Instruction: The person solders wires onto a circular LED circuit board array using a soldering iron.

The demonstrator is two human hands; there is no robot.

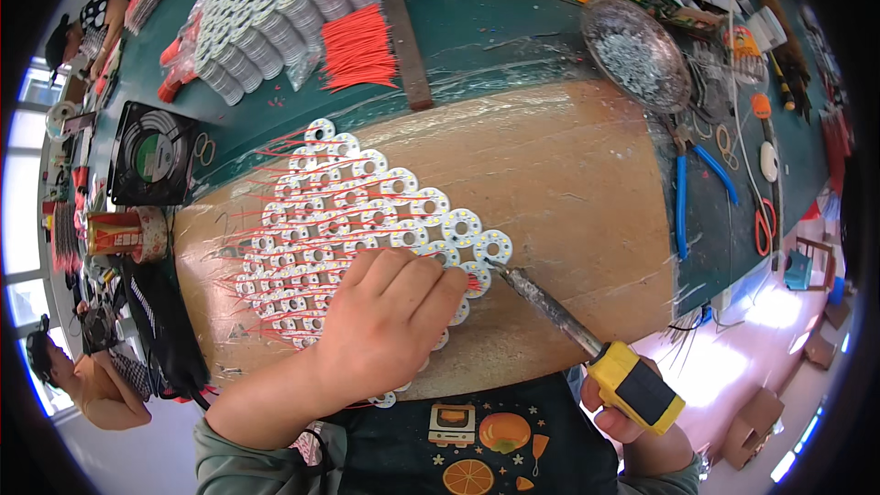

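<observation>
A slanting array of round white ring-shaped circuit boards point(461, 215), many with thin red wires trailing left, lies on the brown work board point(568, 183). My left hand point(380, 316) rests over the array's lower right part, fingers pinched together. Red wire ends point(474, 283) poke out beside its fingertips. My right hand point(614, 422) grips a soldering iron point(632, 387) by its yellow and black handle. The iron's dark shaft points up and left, its tip at the lower edge of the rightmost ring board. Whether the tip touches the board is hard to tell.
Stacked ring boards point(266, 46) and a red wire bundle point(359, 50) lie at the back beside a dark bar point(403, 37). At right are a metal dish point(596, 14), blue-handled pliers point(681, 206) and red scissors point(764, 227). A black fan point(124, 151) stands left; two people are beyond.
</observation>
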